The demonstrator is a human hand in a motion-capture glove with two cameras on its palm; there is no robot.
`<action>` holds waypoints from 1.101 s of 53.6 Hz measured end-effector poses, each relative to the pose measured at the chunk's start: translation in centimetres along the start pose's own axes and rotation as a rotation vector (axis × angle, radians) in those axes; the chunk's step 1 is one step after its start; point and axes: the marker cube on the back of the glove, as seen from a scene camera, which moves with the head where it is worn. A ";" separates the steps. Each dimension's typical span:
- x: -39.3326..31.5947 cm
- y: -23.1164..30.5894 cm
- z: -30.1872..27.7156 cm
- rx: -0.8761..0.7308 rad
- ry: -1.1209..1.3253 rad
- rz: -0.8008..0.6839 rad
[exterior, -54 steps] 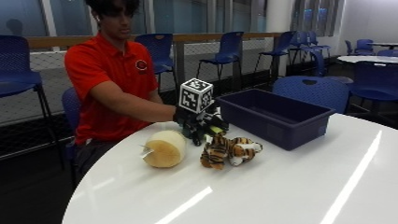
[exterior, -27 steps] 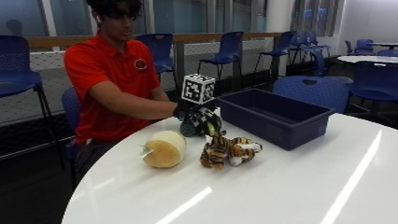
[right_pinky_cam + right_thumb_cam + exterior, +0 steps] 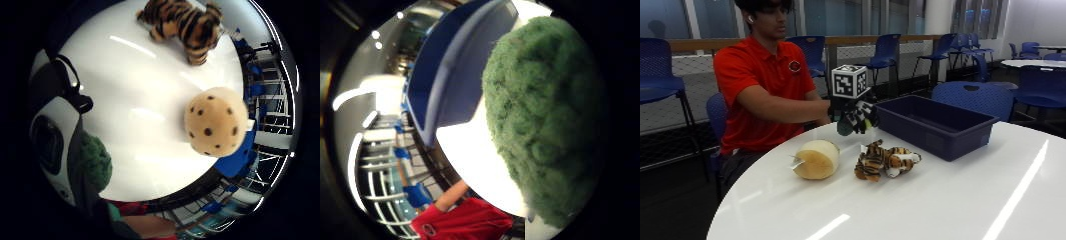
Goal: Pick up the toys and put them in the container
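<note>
My gloved right hand [image 3: 854, 116] is raised above the white table, just beside the near end of the dark blue container [image 3: 933, 125]. It grips a green fuzzy toy [image 3: 845, 127] that shows below the fingers; the same green toy [image 3: 547, 120] fills much of the thumb side palm view, with the blue container [image 3: 455, 75] behind it. A tan round cookie plush [image 3: 816, 159] with dark spots [image 3: 216, 121] lies on the table under the hand. A striped tiger plush [image 3: 885, 161] lies beside the cookie, also seen as the tiger [image 3: 182, 25].
The round white table [image 3: 939, 200] carries the toys near its far left edge. Blue chairs [image 3: 973, 97] stand behind the container and along the railing. The person's other arm stays out of sight below the table edge.
The hand has lifted off the table with the green toy and moved up and towards the container's near end. Cookie and tiger have stayed put.
</note>
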 end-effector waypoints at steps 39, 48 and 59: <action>-12.7 -14.3 -9.3 0.080 0.161 -0.321; -14.6 -16.8 -7.8 0.061 0.088 -0.181; -15.0 -17.2 -5.9 0.023 0.153 -0.213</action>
